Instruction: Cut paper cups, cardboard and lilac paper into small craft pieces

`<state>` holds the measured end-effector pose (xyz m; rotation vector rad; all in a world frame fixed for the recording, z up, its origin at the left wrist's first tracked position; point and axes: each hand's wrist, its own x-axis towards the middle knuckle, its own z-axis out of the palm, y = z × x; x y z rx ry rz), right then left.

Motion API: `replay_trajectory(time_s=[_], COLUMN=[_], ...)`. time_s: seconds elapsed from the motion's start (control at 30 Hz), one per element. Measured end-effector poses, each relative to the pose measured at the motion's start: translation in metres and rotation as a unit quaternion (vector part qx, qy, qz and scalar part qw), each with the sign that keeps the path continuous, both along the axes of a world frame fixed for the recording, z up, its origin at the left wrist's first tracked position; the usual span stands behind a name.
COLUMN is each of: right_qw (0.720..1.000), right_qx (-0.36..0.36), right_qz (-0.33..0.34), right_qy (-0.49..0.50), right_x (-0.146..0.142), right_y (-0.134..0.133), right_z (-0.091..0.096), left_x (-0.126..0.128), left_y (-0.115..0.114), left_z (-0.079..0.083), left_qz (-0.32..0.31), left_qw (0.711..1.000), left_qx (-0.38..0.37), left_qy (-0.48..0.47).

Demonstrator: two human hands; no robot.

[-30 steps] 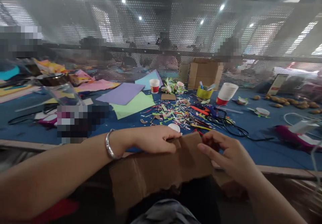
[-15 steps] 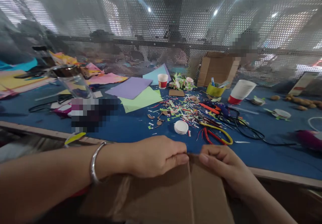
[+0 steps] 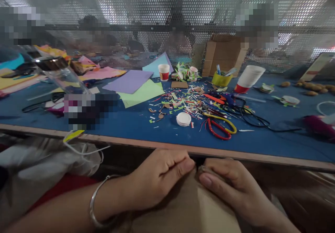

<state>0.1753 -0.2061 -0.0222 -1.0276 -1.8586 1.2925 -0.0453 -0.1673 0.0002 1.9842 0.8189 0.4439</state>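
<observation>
A brown piece of cardboard (image 3: 191, 210) fills the bottom middle of the view, just in front of the table edge. My left hand (image 3: 164, 175), with a silver bangle at the wrist, pinches its upper edge between thumb and curled fingers. Close beside it, my right hand (image 3: 230, 182) grips the same edge, thumb on the near face. A small dark gap shows in the edge between the two hands. The lower part of the cardboard runs out of view.
On the blue table (image 3: 136, 125) lie red-and-yellow-handled scissors (image 3: 221, 126), a white lid (image 3: 183, 119) and paper scraps (image 3: 180, 102). Behind stand stacked paper cups (image 3: 250, 79), a yellow pen holder (image 3: 221, 79) and a cardboard box (image 3: 222, 58). Coloured sheets (image 3: 128, 81) lie left of centre.
Both hands and the cardboard have come down and back from over the table to below its edge. The cardboard is tilted differently, and the hands are slightly closer together.
</observation>
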Motion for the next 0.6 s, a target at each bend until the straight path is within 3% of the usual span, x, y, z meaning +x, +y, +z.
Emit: replay_trajectory(time_s=[0.1,0.23,0.3,0.37,0.47,0.53,0.6], right_qw=[0.999,0.974,0.972,0.982,0.989,0.969,0.920], right_qx=[-0.043,-0.195,-0.205,-0.153,-0.003,0.067,0.083], right_qz=[-0.009,-0.004,-0.024,-0.069,-0.140,-0.236,-0.376], right_qy=[0.006,0.110,0.115,0.090,0.037,0.031,0.075], right_x=[-0.009,-0.015,-0.017,-0.021,-0.028,-0.029,-0.024], right_y=[0.003,0.004,0.002,-0.001,-0.006,-0.006,-0.001], right_z=[-0.011,-0.021,-0.021,-0.017,-0.009,-0.002,0.006], left_x=[-0.009,-0.019,-0.020,-0.019,-0.019,-0.025,-0.036], left_y=[-0.001,0.000,0.003,0.008,0.023,0.041,0.067], left_z=[-0.008,0.004,0.014,0.022,0.031,0.039,0.049], left_qz=[0.026,-0.006,-0.030,-0.047,-0.049,-0.019,0.093], left_qw=[0.999,0.983,0.968,0.963,0.959,0.951,0.924], left_qx=[0.000,0.150,0.204,0.204,0.194,0.235,0.315], left_qy=[0.025,0.101,0.140,0.172,0.200,0.200,0.199])
